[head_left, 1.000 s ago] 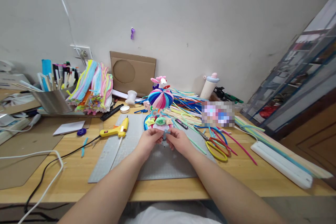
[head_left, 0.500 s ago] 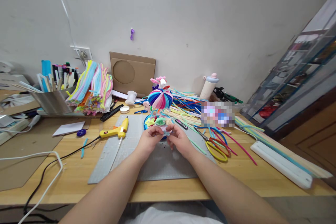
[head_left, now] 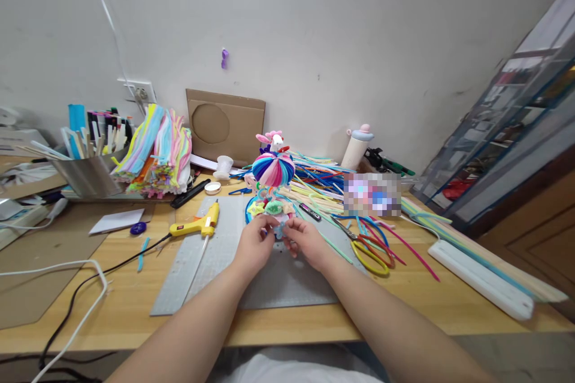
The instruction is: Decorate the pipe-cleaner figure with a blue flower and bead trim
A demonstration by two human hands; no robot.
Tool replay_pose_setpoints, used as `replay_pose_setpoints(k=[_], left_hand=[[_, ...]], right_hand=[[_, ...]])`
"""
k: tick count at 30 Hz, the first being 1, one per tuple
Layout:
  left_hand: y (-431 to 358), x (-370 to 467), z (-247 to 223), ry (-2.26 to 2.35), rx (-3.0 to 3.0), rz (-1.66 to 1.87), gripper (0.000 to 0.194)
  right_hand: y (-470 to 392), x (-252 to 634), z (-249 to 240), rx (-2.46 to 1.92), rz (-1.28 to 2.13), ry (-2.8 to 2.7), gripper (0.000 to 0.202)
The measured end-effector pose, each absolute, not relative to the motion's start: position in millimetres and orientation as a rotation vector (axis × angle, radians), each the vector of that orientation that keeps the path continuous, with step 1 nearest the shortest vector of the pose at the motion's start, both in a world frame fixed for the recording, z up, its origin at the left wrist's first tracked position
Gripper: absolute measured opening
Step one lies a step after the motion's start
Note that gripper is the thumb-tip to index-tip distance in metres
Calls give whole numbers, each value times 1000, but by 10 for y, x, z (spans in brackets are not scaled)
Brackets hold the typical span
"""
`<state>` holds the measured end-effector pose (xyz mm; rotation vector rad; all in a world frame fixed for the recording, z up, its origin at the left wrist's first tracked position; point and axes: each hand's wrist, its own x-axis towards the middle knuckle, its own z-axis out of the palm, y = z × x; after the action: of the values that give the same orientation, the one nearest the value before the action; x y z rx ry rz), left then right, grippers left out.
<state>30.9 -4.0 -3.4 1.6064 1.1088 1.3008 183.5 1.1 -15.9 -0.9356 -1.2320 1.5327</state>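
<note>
Between my two hands is a small light-blue fuzzy piece (head_left: 279,229), flower-like in outline and partly covered by fingers. My left hand (head_left: 256,242) pinches it from the left side. From the right, my right hand (head_left: 306,242) grips it with thumb and forefinger, the other fingers curled. Just behind them stands a colourful pipe-cleaner carousel (head_left: 274,169) with a striped pink, blue and white canopy and a white figure on top. A green leaf-like piece (head_left: 274,207) and a yellow star (head_left: 257,208) show on its lower part.
A grey cutting mat (head_left: 215,275) lies under my hands. Left on it rests a yellow glue gun (head_left: 200,223); scissors with yellow handles (head_left: 371,257) lie at right. Pipe-cleaner bundles (head_left: 155,152), a cardboard sheet (head_left: 245,125), a bottle (head_left: 357,148) and a white bar (head_left: 480,278) surround them.
My hands have shifted slightly down, and more of the light-blue piece shows between the fingertips. The view has moved a little; the carousel stays in place.
</note>
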Motion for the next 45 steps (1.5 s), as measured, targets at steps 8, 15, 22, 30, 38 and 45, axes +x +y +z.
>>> replay_pose_setpoints(k=[8, 15, 22, 30, 38, 45], left_hand=[[2, 351, -32, 1055, 1341, 1159, 19], [3, 325, -27, 999, 1154, 1096, 23], [-21, 326, -18, 970, 1041, 1015, 22], [-10, 349, -4, 1030, 1119, 1020, 23], [-9, 352, -10, 1016, 1174, 1031, 27], [-14, 372, 7, 1026, 1207, 1069, 19]], right_hand=[[6, 1816, -163, -970, 1413, -1317, 31], [-1, 1822, -136, -1000, 1410, -1351, 30], [-15, 1826, -116, -968, 1502, -1321, 28], [-6, 1822, -146, -978, 1492, -1331, 28], [-12, 1812, -137, -969, 1493, -1323, 30], [1, 1822, -151, -1029, 1394, -1491, 27]])
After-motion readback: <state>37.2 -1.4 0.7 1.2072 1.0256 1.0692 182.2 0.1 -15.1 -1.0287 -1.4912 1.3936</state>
